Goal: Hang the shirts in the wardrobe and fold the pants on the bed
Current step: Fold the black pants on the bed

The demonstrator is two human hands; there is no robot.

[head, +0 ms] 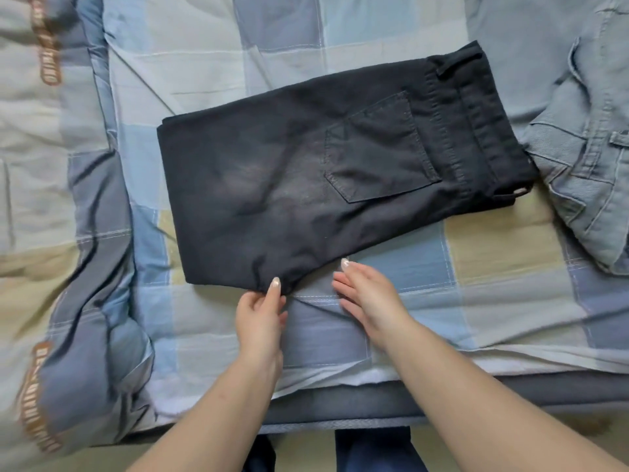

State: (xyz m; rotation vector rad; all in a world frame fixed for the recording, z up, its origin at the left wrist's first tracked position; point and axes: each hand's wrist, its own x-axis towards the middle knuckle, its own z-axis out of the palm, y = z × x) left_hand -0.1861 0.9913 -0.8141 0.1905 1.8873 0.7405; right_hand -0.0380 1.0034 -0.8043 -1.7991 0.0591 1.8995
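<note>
Pants [306,178], black and folded, lie on the bed [493,240]; I see my left hand [260,313] pinching their near edge, right hand [369,299] flat just beside them, grey jeans [585,172] touching their waistband.

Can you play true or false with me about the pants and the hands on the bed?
1. The black pants lie folded on the checked bedcover. True.
2. The back pocket of the black pants faces up. True.
3. The right hand is gripping the waistband. False: it hovers near the pants' near edge with straight fingers and holds nothing.
4. The left hand is at the near edge of the black pants. True, its fingers touch the fabric there.
5. The light grey-blue jeans lie on top of the black pants. False: they lie beside them, by the waistband end.
</note>
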